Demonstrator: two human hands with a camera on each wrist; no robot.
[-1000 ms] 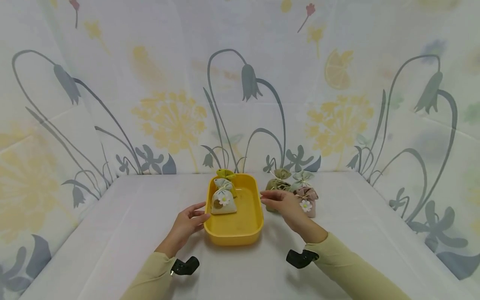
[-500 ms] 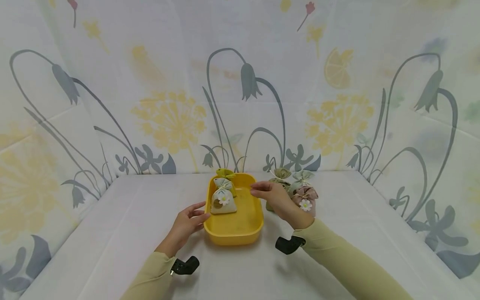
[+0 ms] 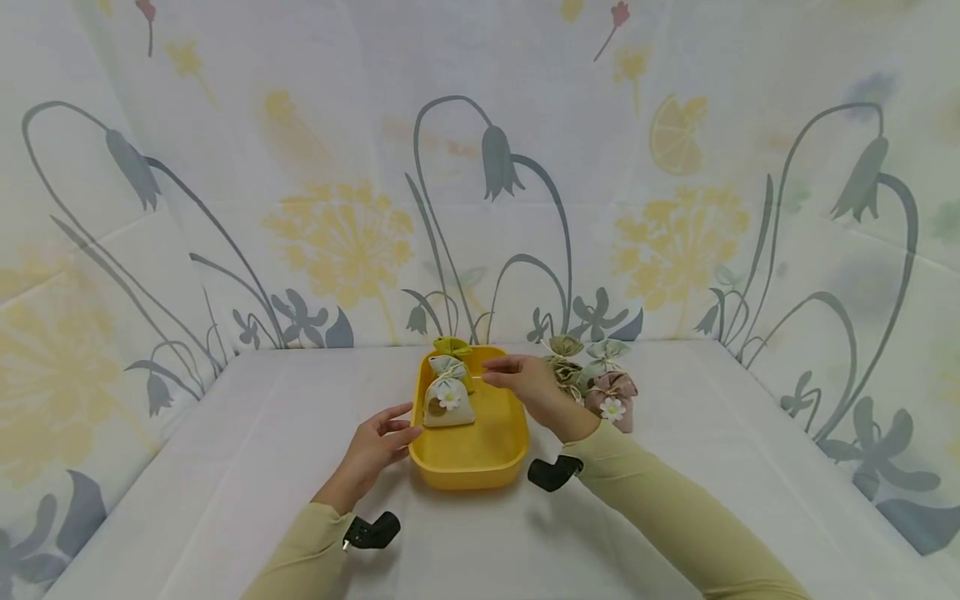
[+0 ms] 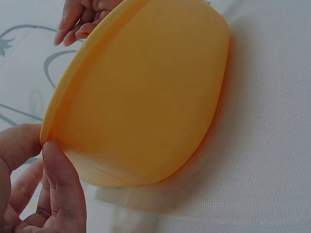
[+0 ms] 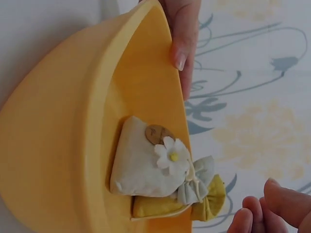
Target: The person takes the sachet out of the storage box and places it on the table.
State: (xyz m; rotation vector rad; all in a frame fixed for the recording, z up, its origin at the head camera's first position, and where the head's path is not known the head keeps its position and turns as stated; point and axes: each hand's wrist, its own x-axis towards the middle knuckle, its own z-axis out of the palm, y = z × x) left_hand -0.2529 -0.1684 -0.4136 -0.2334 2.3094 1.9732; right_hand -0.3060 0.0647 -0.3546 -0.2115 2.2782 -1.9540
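Note:
A yellow plastic basin [image 3: 468,454] stands on the white cloth. The left hand [image 3: 372,446] pinches its left rim between thumb and fingers, also visible in the left wrist view. Inside, along the left wall, a cream drawstring pouch [image 5: 141,162] with a white flower leans in front of a yellow-green pouch [image 5: 211,199]. Over the basin's far right part hovers the right hand [image 3: 528,385], fingers loosely bent. It appears to hold nothing; in the right wrist view its thumb and fingertips are beside the pouch tops, apart from them.
Right of the basin several more pouches stand grouped: olive-green pouches [image 3: 567,375], partly behind the right hand, a pale blue one [image 3: 606,357] and a pink one [image 3: 613,396] with a white flower. A floral-printed cloth [image 3: 480,233] hangs behind the table.
The right hand has moved left, from beside the basin's right rim to above its inside. The left hand, basin and pouches look unmoved.

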